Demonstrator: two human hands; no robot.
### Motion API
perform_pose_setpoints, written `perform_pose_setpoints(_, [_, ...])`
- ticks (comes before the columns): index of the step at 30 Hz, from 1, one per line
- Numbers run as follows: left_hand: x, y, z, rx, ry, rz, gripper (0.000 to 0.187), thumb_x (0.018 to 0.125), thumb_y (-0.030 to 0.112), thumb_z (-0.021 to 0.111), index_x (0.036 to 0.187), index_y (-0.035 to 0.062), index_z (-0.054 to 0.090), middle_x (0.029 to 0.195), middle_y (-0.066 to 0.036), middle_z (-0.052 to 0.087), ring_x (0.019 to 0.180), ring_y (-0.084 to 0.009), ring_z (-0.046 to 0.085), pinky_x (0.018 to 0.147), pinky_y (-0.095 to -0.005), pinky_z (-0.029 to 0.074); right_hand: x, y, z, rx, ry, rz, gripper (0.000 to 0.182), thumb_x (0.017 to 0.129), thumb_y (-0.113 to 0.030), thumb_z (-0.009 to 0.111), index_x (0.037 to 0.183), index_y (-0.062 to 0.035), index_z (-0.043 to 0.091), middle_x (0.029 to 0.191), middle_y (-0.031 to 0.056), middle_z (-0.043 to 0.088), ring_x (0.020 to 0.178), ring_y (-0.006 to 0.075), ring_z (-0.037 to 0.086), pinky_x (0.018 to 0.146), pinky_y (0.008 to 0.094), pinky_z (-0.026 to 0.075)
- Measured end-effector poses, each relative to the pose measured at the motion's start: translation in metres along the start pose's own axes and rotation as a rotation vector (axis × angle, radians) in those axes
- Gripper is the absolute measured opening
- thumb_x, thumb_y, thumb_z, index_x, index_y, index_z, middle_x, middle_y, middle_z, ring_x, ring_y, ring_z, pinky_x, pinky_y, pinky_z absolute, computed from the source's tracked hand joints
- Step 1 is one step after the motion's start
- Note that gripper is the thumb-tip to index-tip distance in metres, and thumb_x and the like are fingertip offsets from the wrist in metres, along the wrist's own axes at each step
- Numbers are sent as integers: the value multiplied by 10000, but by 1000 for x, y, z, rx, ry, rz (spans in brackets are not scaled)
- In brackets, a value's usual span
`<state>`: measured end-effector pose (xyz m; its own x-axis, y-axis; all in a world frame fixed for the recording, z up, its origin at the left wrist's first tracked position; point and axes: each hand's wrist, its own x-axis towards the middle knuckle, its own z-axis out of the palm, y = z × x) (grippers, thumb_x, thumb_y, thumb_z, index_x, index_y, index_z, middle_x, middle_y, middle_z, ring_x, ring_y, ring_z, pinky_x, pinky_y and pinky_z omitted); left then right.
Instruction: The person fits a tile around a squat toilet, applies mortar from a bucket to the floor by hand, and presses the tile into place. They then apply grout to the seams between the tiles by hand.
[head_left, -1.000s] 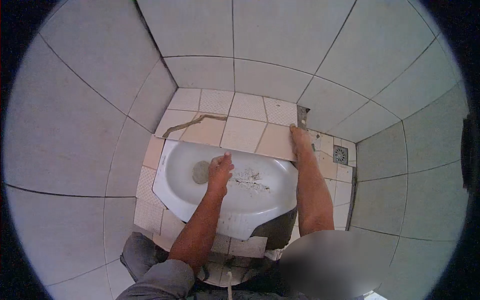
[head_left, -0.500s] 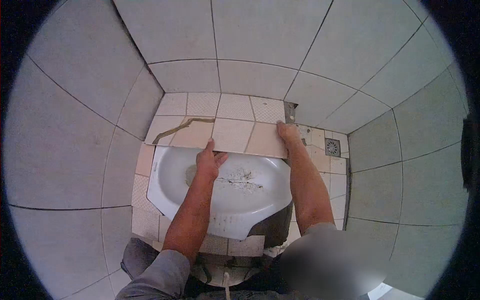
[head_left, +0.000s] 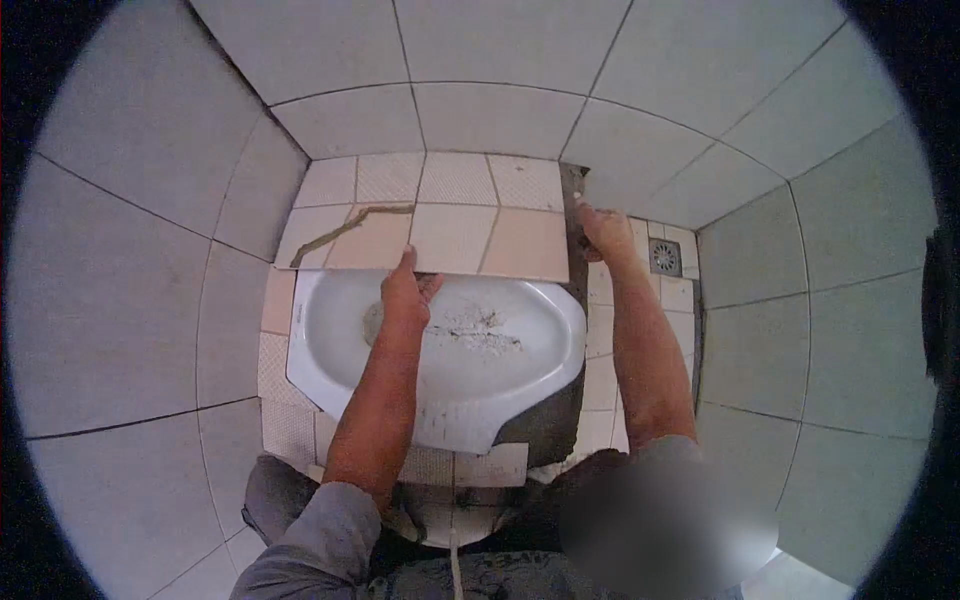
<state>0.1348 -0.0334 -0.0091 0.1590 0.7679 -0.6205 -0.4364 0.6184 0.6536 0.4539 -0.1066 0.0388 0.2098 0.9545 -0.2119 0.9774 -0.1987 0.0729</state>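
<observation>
A patterned floor tile (head_left: 455,238) in beige and pink lies along the back, its front edge over the rear rim of a white squat toilet pan (head_left: 530,400). At that front edge my left hand (head_left: 405,292) grips the tile, thumb on top and fingers below. My right hand (head_left: 608,235) is just off the tile's right end, over a strip of dark mortar (head_left: 575,240). Its fingers are partly curled and apart, with nothing distinct in them. A brownish crooked streak (head_left: 345,232) runs across the tile's left part. White and dark crumbs (head_left: 485,335) lie in the pan.
Grey wall tiles (head_left: 500,115) enclose the space on the left, back and right. A square floor drain (head_left: 665,257) sits at the back right. Dark mortar (head_left: 545,435) shows at the pan's front right, and a cut tile (head_left: 492,465) lies in front of it.
My right hand has let go of the tile's right end and moved right, uncovering the mortar strip. My left hand stays at the front edge. The whole view has shifted slightly.
</observation>
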Motion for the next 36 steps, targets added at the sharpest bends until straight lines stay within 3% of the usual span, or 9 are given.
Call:
perform_pose_setpoints(2, [-1,0,1,-10,17,-31,388,890,345,612,1118,38,543,992,-92,602,857,-200,616,652,-307,564,-16,6,-4,1026,20,471,407,886,-372,516,980,13,606,826,139,662,661,226,655,620,341,532])
perform_pose_setpoints(5, [-5,-4,3,-24,0,-34,391,879,363,624,1108,54,554,990,-79,608,888,-195,611,713,-320,547,-39,17,12,1099,58,532,339,888,-321,537,1023,-16,600,806,99,651,659,159,633,598,295,516])
perform_pose_setpoints(8, [-18,-9,9,16,-48,-50,419,873,373,629,1127,51,544,1015,-86,602,928,-207,605,773,-329,530,-67,7,9,1186,74,543,317,889,-284,547,1066,-26,593,877,105,655,699,159,627,621,292,511])
perform_pose_setpoints(11, [-27,-15,14,85,-110,-104,445,877,357,626,1163,34,517,1057,-107,589,974,-236,598,804,-342,520,-77,5,40,1108,315,383,315,836,-248,590,1034,-4,617,883,156,667,818,254,651,745,348,504])
perform_pose_setpoints(15, [-26,-20,18,152,-153,-121,467,889,302,616,1200,-13,467,1087,-150,580,976,-286,614,842,-386,508,-91,-25,10,1113,429,259,347,833,-205,582,1128,-22,581,991,170,656,901,276,637,807,362,493])
perform_pose_setpoints(17, [-21,-19,19,160,-150,-93,472,894,291,610,1206,-25,452,1095,-163,577,970,-296,621,843,-393,508,-91,-35,11,1128,458,143,346,855,-100,536,1196,-42,552,1060,138,633,990,235,606,894,330,460])
perform_pose_setpoints(20, [-23,-22,17,154,-172,-51,463,903,281,599,1199,-37,440,1102,-174,572,962,-301,631,827,-389,518,-95,-50,10,1036,419,-1,365,837,-44,510,1200,-71,541,1064,174,632,1031,330,580,905,390,457])
perform_pose_setpoints(26, [-15,-27,16,147,-173,-34,406,912,275,585,1140,-35,457,1079,-161,574,974,-283,632,790,-363,541,-113,-55,8,659,553,-168,419,799,45,507,1207,-48,541,1082,165,613,1029,319,574,895,388,470])
perform_pose_setpoints(36, [-30,-22,25,194,-97,-25,400,907,288,586,1119,-30,470,1039,-144,576,948,-285,643,828,-379,518,-115,-62,5,551,475,-229,497,751,62,488,1233,-56,516,1071,157,629,1099,346,520,961,426,408])
